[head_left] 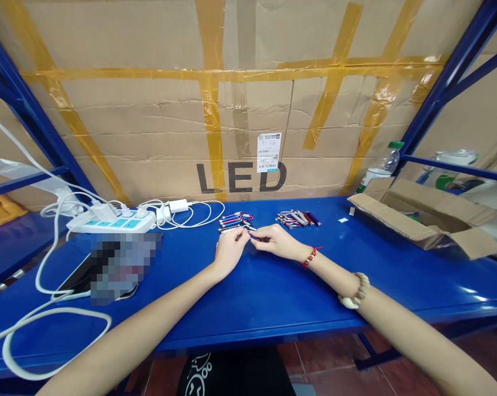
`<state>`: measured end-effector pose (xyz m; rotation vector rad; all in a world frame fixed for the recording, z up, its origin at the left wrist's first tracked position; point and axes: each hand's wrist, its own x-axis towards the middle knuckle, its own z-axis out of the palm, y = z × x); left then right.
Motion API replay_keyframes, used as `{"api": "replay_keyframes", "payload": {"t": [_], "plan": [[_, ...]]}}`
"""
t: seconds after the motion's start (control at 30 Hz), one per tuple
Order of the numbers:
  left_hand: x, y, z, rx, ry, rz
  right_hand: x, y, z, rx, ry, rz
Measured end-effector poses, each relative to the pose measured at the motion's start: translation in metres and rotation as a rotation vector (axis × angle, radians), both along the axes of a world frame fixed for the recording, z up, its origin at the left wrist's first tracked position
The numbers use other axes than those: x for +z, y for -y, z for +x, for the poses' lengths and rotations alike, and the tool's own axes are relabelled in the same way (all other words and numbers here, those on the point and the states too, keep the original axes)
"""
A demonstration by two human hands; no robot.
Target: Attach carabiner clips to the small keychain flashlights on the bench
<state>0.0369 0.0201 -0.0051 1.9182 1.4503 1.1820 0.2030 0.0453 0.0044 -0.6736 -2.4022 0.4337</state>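
My left hand point(231, 250) and my right hand point(278, 242) meet fingertip to fingertip above the middle of the blue shelf. Between the right fingers a small dark stick point(260, 238) shows in part. The left thumb and fingers are pinched at its near end; what they grip is too small to tell. Just behind the left hand lies a group of slim metallic sticks with red, white and blue cords point(235, 220). To the right of it, beyond my right hand, rests a second group of silver, red and purple sticks point(304, 218) with similar cords.
A white power strip point(114, 221) with plugs and looping white cables stands at left, beside a blurred phone or tablet point(73, 278). At right are an open cardboard box point(397, 223) and a green-capped bottle point(391, 158). A large taped carton point(158, 137) walls the back.
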Motion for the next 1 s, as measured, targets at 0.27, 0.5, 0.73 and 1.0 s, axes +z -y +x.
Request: {"api": "replay_keyframes", "payload": {"t": [0.27, 0.5, 0.73, 1.0], "plan": [[-0.0018, -0.0022, 0.0008, -0.018, 0.120, -0.014, 0.0005, 0.0019, -0.0022, -0.069, -0.066, -0.004], [-0.0084, -0.0070, -0.0010, -0.066, 0.162, -0.059, 0.0048, 0.0023, -0.0007, -0.068, -0.098, -0.038], [-0.0044, -0.0037, -0.0010, 0.000, 0.095, -0.035, 0.0070, 0.0048, -0.0013, -0.065, -0.041, -0.037], [0.0014, 0.0026, 0.0009, 0.024, -0.042, -0.018, 0.0104, 0.0054, 0.0011, -0.027, 0.035, -0.082]]}}
